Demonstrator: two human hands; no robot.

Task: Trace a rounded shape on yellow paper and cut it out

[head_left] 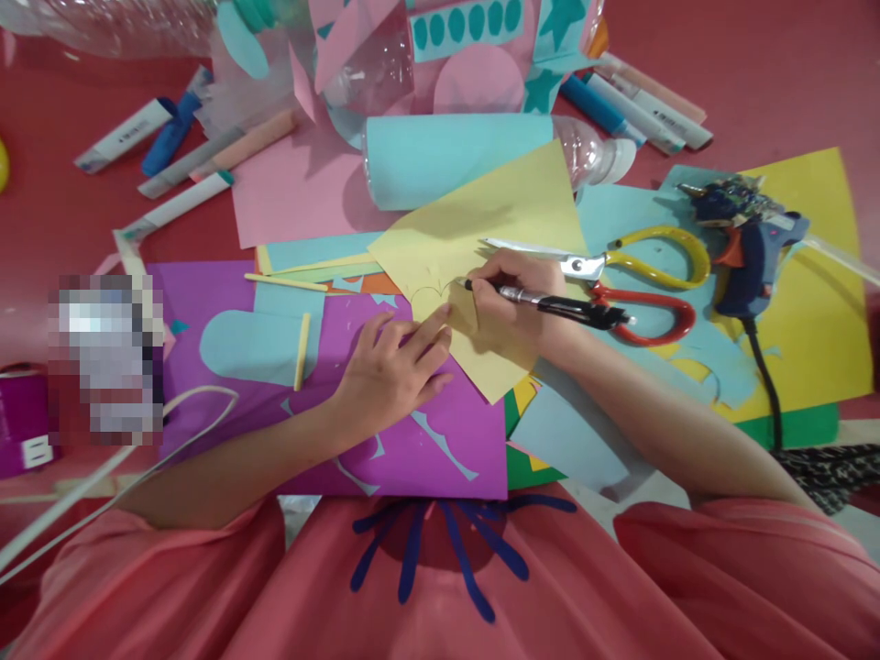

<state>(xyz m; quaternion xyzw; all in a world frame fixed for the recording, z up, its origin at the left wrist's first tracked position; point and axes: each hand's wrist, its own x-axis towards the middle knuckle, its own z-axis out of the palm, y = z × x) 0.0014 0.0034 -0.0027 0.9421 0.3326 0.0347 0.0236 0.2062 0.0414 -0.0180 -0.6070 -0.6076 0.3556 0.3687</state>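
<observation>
My right hand (515,302) grips a black and silver pen (550,304), its tip close to a sheet of pale yellow paper (501,206). Faint curved pencil-thin lines show on that sheet near the tip. The fingers of my left hand (395,367) are spread; they lie on the paper's lower left edge and over the purple sheet (454,449) beneath. Just behind my right hand, scissors (591,266) with one yellow and one red handle lie with a blade on the yellow sheet.
A glue gun (753,243) rests on blue and yellow paper at right, its cord running down. A bottle wrapped in light blue paper (460,156) lies behind the sheet. Markers (179,203) are scattered left and right. Blue cutouts (251,348) and a white cable (130,458) lie at left.
</observation>
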